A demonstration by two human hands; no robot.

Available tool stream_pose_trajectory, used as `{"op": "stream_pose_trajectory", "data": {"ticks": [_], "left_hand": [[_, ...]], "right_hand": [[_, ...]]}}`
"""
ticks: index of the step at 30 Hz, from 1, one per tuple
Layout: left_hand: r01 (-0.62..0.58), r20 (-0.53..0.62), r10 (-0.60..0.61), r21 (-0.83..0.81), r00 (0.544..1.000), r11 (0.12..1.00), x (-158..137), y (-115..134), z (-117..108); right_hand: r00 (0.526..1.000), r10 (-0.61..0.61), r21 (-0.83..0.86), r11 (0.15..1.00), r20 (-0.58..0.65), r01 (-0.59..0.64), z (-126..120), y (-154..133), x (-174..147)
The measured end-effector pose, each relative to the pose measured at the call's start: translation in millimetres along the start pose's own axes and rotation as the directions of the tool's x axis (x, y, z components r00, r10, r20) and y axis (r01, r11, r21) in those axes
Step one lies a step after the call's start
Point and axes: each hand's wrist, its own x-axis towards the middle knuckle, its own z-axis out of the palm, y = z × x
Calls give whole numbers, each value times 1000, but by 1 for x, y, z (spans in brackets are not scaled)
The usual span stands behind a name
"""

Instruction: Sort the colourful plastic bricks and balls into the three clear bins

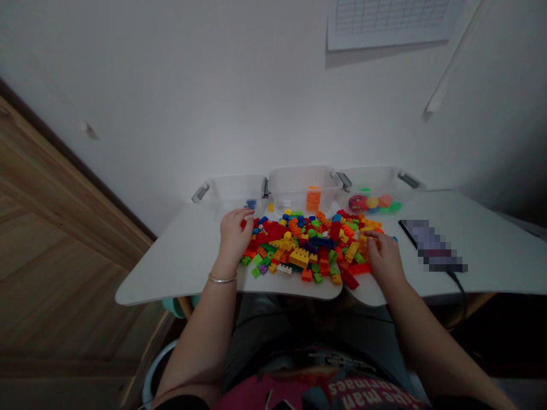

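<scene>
A heap of mixed toy building bricks (300,257) in red, yellow, orange, green and blue lies on the white table between my hands. My left hand (235,234) is over the heap's left edge, thumb apart from the fingers, with nothing visible in its grasp. Just beyond its fingertips a blue brick (251,203) shows at the left clear bin (233,185). At the heap's right edge, my right hand (384,257) has its fingers apart, close to orange and yellow bricks; whether it touches them is unclear.
The middle clear bin (290,179) holds orange bricks (313,198). Colourful rounded toys (373,203) are in the right clear bin (380,176). A phone (433,246) with a cable lies on the white table (171,259) at right. Behind stands a wall (256,102).
</scene>
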Motion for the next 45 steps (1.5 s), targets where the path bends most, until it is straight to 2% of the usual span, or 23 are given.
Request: {"op": "stream_pose_trajectory", "data": {"ticks": [5, 9, 19, 29, 33, 39, 45], "left_hand": [[43, 165, -62, 118, 984, 992, -39, 14, 7], [54, 230, -93, 173, 969, 983, -53, 20, 9], [42, 260, -99, 216, 961, 976, -54, 13, 6], [-6, 372, -114, 307, 921, 952, -43, 12, 3], [-39, 376, -76, 291, 923, 956, -40, 11, 2], [-73, 309, 27, 136, 951, 988, -38, 5, -2], [25, 169, -24, -3, 985, 1000, -39, 2, -1]], "right_hand": [[1000, 4, -2, 1000, -2, -4, 0, -1, 0], [1000, 12, 2, 1000, 7, -12, 0, -2, 0], [1000, 1, 0, 1000, 5, -1, 0, -2, 0], [1000, 0, -10, 1000, 0, 0, 1, -1, -1], [1000, 3, -4, 1000, -4, -3, 1, -1, 0], [1000, 15, 3, 1000, 2, -15, 1, -1, 0], [1000, 3, -4, 1000, -5, -3, 3, 2, 0]]}}
